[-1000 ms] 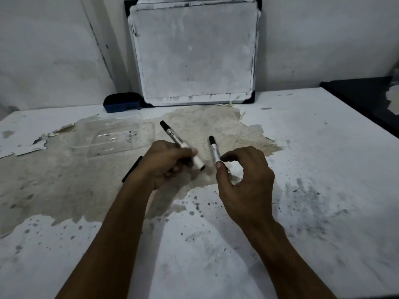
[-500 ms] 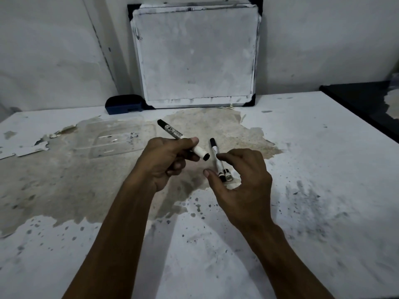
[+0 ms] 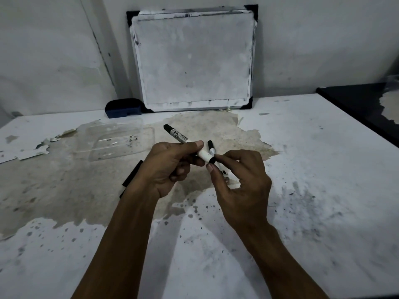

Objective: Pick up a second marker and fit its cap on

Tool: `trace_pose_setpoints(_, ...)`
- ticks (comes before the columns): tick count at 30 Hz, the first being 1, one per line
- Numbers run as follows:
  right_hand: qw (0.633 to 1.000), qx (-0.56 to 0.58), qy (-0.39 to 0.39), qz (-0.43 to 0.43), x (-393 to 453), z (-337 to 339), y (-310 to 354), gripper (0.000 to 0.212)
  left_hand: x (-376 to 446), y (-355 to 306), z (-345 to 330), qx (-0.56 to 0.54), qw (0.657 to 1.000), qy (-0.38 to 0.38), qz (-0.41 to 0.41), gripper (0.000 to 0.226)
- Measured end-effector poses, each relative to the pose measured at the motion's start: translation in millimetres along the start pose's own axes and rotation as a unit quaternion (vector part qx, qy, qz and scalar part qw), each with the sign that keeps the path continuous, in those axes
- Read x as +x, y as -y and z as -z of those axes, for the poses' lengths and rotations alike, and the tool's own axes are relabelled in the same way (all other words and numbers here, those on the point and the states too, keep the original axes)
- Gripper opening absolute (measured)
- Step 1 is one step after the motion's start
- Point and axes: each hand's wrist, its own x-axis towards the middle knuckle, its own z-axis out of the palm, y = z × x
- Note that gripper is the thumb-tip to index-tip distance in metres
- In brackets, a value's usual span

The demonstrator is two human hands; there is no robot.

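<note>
Marker [image 3: 186, 140] gripped in left hand [image 3: 170, 169], its black end pinched by right hand [image 3: 239, 180] fingertips.

The 2 forearms are bare — left hand [image 3: 170, 167], right hand [image 3: 241, 182] (short-nailed) — without sleeves.

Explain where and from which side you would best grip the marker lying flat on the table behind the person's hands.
Grip the marker at its far, capped end, coming from above: it lies flat and lengthwise, and its near end is hidden behind the right hand, which is at the held marker.
</note>
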Motion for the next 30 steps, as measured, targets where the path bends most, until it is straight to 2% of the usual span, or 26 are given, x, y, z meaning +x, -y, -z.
trace_pose_setpoints(16, 0.999, 0.032, -0.02, 0.015, -0.8, 1.3, 0.6, 0.013, -8.2, -0.7, 2.3, -0.051, 0.999, -0.004, 0.019, 0.025)
trace_pose_setpoints(20, 0.999, 0.042, -0.015, 0.003, -0.5, 1.8, 5.4, 0.019, -9.5, -1.0, 3.4, -0.049, 0.999, -0.005, 0.012, 0.032)
trace_pose_setpoints(24, 1.0, 0.029, -0.01, 0.005, -0.3, 0.6, 3.6, 0.019, -10.2, 0.2, 2.0, -0.042, 0.999, 0.003, 0.014, 0.022)
trace_pose_setpoints(30, 0.998, 0.054, -0.013, -0.005, 0.6, 0.3, 2.7, 0.017, -9.5, 1.4, 1.4, -0.041, 0.999, 0.004, 0.02, 0.021)
